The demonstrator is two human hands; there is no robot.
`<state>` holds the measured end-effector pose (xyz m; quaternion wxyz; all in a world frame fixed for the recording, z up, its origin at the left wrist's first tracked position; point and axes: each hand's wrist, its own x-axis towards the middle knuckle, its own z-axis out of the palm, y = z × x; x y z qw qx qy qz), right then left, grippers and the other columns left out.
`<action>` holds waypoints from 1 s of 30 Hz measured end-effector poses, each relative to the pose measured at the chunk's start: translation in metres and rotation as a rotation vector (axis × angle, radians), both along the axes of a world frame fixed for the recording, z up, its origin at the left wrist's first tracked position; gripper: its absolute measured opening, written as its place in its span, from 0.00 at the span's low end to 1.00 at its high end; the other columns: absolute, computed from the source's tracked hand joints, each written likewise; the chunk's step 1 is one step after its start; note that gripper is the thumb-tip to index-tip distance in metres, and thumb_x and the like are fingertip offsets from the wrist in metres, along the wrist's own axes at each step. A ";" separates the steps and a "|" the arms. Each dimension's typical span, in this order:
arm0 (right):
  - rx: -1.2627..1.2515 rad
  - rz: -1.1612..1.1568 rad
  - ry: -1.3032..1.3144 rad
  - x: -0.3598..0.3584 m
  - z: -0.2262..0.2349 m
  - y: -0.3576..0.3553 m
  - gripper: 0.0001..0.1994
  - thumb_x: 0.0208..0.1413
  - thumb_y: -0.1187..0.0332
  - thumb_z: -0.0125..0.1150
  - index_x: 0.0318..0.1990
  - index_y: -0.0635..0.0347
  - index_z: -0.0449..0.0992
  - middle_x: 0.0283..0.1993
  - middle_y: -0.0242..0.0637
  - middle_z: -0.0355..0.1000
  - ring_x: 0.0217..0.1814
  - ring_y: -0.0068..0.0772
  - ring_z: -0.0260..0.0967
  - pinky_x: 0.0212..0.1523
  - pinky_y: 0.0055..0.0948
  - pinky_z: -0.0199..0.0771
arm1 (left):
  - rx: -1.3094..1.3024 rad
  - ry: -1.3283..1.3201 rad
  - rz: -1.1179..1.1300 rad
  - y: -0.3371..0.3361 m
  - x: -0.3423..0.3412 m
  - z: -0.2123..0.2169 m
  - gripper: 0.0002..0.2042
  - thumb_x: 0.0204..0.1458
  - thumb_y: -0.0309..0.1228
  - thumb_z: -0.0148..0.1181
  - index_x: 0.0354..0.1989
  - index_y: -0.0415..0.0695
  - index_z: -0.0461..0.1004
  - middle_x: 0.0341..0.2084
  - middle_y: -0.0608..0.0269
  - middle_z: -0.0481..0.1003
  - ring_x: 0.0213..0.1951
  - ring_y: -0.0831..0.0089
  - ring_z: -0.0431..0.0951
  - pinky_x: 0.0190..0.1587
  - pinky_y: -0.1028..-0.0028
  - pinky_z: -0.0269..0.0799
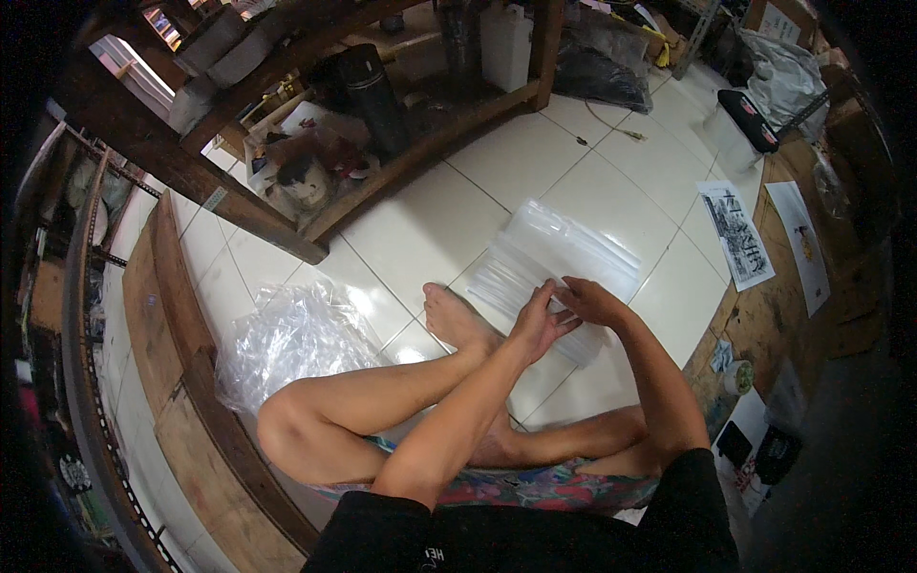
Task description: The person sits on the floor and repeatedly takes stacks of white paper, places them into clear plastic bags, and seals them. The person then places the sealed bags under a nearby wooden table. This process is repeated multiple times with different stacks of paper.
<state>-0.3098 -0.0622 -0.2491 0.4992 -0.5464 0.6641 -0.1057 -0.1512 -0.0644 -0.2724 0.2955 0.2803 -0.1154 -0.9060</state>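
Two hands met on a stack of clear plastic bags [549, 263] lying flat on the white tile floor [420, 229], just past the person's bare foot [457, 320]. Left hand [537, 325] and right hand [592, 301] pinched the stack's near edge. The bags looked translucent, ribbed, empty. Crumpled clear plastic [291, 344] lay heaped beside the left knee.

Floor: glossy white square tiles [420, 229] with thin dark grout lines, reflecting overhead light. A dark wooden shelf unit [287, 224] runs diagonally across the upper left. Wooden boards [167, 353] lie along the left edge. A rough wooden surface [774, 315] borders the right side.
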 end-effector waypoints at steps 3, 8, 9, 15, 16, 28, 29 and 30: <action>0.035 -0.078 -0.170 -0.003 -0.004 0.007 0.37 0.53 0.55 0.62 0.65 0.68 0.56 0.57 0.56 0.67 0.55 0.47 0.70 0.57 0.37 0.66 | 0.012 0.065 -0.060 -0.004 -0.005 -0.014 0.28 0.63 0.47 0.41 0.64 0.39 0.50 0.56 0.49 0.64 0.53 0.54 0.70 0.57 0.55 0.67; -0.012 0.056 -0.144 -0.004 0.014 0.004 0.45 0.45 0.54 0.69 0.65 0.68 0.53 0.55 0.54 0.68 0.51 0.44 0.71 0.54 0.36 0.69 | 0.010 0.046 -0.094 -0.003 -0.003 0.004 0.26 0.63 0.47 0.40 0.63 0.44 0.53 0.55 0.50 0.65 0.52 0.57 0.71 0.56 0.54 0.68; -0.047 0.026 -0.138 -0.007 0.004 0.003 0.43 0.45 0.54 0.70 0.64 0.68 0.55 0.54 0.54 0.69 0.50 0.45 0.72 0.52 0.37 0.70 | 0.009 0.025 -0.102 -0.002 -0.002 0.003 0.25 0.63 0.47 0.41 0.63 0.45 0.54 0.55 0.51 0.64 0.52 0.57 0.71 0.56 0.54 0.68; -0.059 -0.019 0.321 -0.017 -0.062 -0.018 0.34 0.46 0.52 0.66 0.59 0.61 0.66 0.58 0.49 0.68 0.59 0.48 0.67 0.56 0.41 0.70 | 0.046 -0.002 -0.051 0.007 -0.017 0.003 0.26 0.61 0.45 0.47 0.65 0.49 0.54 0.57 0.59 0.61 0.52 0.57 0.69 0.55 0.56 0.66; -0.061 -0.022 0.355 -0.013 -0.062 -0.018 0.31 0.48 0.53 0.64 0.58 0.60 0.68 0.57 0.48 0.68 0.58 0.49 0.67 0.56 0.41 0.70 | 0.045 0.002 -0.046 0.007 -0.015 -0.001 0.26 0.61 0.45 0.48 0.65 0.50 0.54 0.58 0.60 0.60 0.52 0.56 0.69 0.55 0.56 0.66; -0.465 -0.117 0.471 -0.014 0.127 -0.007 0.14 0.52 0.67 0.59 0.45 0.59 0.75 0.39 0.53 0.74 0.44 0.55 0.72 0.47 0.44 0.71 | -0.243 -0.336 0.117 0.004 0.033 0.005 0.28 0.58 0.43 0.53 0.64 0.46 0.56 0.60 0.56 0.60 0.61 0.57 0.61 0.62 0.61 0.58; -0.498 -0.103 0.424 -0.012 0.164 -0.003 0.13 0.52 0.66 0.60 0.44 0.61 0.76 0.35 0.51 0.76 0.39 0.47 0.75 0.43 0.39 0.72 | -0.250 -0.317 0.156 -0.001 0.037 0.006 0.29 0.58 0.45 0.53 0.64 0.46 0.55 0.61 0.55 0.59 0.62 0.58 0.60 0.63 0.61 0.57; -0.452 -0.160 0.308 -0.011 0.191 0.002 0.14 0.53 0.66 0.61 0.44 0.63 0.76 0.31 0.44 0.76 0.34 0.34 0.73 0.39 0.32 0.72 | -0.257 -0.299 0.194 -0.007 0.041 0.010 0.30 0.58 0.46 0.54 0.65 0.46 0.54 0.61 0.55 0.59 0.62 0.58 0.59 0.63 0.61 0.56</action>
